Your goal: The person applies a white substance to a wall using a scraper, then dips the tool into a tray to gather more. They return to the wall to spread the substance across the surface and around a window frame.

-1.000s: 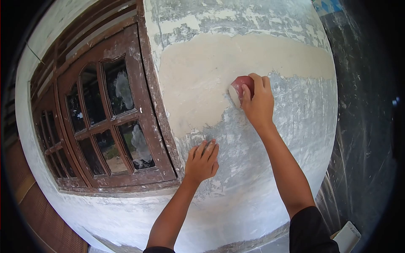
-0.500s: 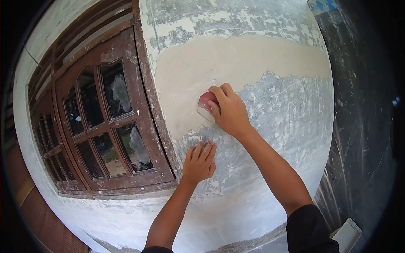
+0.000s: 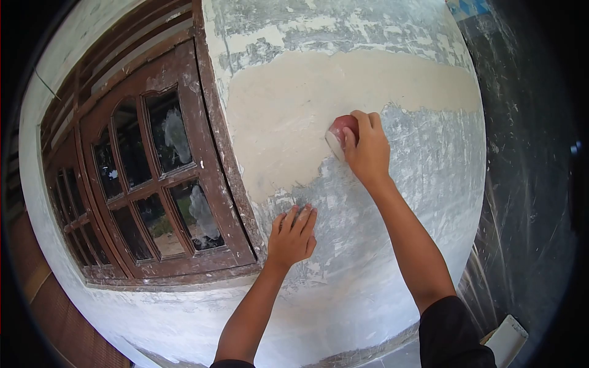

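Note:
My right hand grips a red putty scraper, its pale edge against the wall at the lower border of a beige putty patch. The thumb lies across the scraper's face, and the fingers wrap over its top. Below and to the left, my left hand lies with fingers stretched out on the patchy grey and white wall, just under the patch. Nothing shows in that hand.
A brown wooden window with glass panes fills the left side, its frame spotted with white. To the right stands a dark, streaked surface. A white object lies at the lower right.
My right hand has moved the scraper to the right and slightly up along the wall. Beige putty now shows where the scraper was. My left hand has barely moved.

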`<state>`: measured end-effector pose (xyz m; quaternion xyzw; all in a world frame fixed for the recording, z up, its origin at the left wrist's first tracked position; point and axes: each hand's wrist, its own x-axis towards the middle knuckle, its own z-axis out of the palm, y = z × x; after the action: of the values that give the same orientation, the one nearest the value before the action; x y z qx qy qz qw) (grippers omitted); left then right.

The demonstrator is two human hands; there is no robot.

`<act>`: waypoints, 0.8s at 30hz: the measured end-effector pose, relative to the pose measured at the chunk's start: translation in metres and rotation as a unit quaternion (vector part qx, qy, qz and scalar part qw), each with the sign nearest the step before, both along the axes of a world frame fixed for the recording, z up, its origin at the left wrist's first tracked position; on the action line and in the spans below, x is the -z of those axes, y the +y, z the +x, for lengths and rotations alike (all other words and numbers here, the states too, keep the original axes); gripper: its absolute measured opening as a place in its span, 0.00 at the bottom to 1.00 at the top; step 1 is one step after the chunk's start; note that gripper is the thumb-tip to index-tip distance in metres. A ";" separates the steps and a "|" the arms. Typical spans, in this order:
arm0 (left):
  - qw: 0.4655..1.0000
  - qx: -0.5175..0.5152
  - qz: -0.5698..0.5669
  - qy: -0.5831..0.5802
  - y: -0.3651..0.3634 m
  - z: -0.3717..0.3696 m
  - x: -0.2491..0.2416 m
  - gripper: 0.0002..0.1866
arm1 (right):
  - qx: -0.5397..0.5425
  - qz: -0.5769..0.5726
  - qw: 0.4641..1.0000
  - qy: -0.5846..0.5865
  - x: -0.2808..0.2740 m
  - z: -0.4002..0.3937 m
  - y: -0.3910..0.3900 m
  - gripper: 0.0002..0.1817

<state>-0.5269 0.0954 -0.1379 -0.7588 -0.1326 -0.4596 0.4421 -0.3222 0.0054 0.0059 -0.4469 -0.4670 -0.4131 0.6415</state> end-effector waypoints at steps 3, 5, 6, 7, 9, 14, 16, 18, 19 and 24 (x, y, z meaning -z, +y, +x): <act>1.000 0.002 0.012 -0.006 0.001 0.001 0.000 0.26 | -0.015 0.066 0.998 0.006 -0.002 -0.005 -0.014 0.16; 1.000 -0.007 -0.003 0.003 -0.001 0.000 0.000 0.26 | -0.100 -0.009 0.991 -0.084 0.013 -0.034 -0.006 0.16; 1.000 -0.006 -0.004 0.003 -0.002 0.001 0.000 0.26 | -0.131 -0.069 0.980 -0.136 0.020 -0.044 -0.003 0.16; 1.000 -0.006 -0.003 -0.001 -0.002 0.001 -0.001 0.26 | -0.108 -0.101 0.973 -0.177 0.022 -0.046 0.001 0.16; 1.000 -0.008 -0.001 -0.002 -0.002 0.000 -0.001 0.26 | -0.087 -0.069 0.988 -0.105 0.018 -0.025 0.006 0.16; 1.000 -0.010 0.004 0.000 -0.001 0.001 0.000 0.27 | -0.019 0.028 0.999 -0.019 0.013 -0.016 -0.008 0.16; 1.000 -0.009 0.003 0.000 0.000 0.000 0.001 0.27 | -0.121 -0.029 0.984 -0.129 0.024 -0.044 -0.001 0.17; 1.000 -0.005 0.006 0.000 0.000 0.002 0.000 0.27 | -0.097 -0.082 0.982 -0.140 0.021 -0.043 0.007 0.17; 1.000 -0.007 0.005 0.001 0.000 0.001 0.000 0.27 | -0.081 -0.080 0.986 -0.125 0.014 -0.034 0.011 0.17; 1.000 0.002 0.013 -0.009 0.002 0.002 0.001 0.26 | -0.012 0.085 0.996 0.031 -0.011 -0.006 -0.008 0.16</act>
<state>-0.5245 0.0971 -0.1392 -0.7490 -0.1294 -0.4688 0.4499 -0.3282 -0.0023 0.0172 -0.3973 -0.4154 -0.4302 0.6961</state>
